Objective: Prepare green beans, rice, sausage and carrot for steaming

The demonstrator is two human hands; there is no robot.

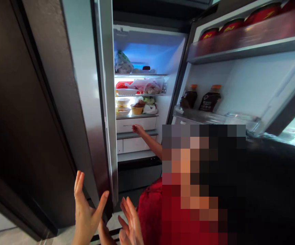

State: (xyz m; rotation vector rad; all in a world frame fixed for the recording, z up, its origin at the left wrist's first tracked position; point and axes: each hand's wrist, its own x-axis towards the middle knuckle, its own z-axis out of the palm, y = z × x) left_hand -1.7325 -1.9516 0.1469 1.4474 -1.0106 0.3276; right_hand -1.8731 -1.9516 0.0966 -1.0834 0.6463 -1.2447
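Basically, left hand [86,212] and right hand [130,221] hovered open, empty, by the fridge door [86,102]. Other person's hand [137,129] was at the drawer [127,124]. Holding the door needed a grasp.

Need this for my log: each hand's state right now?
Left hand: open, holding nothing, by the fridge door edge.
Right hand: open, holding nothing.

A home kitchen: open fridge [137,85] full of food, sauce bottles [210,98].

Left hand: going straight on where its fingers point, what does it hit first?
Probably the left fridge door, which stands right ahead of the open left hand, though depth is unclear.
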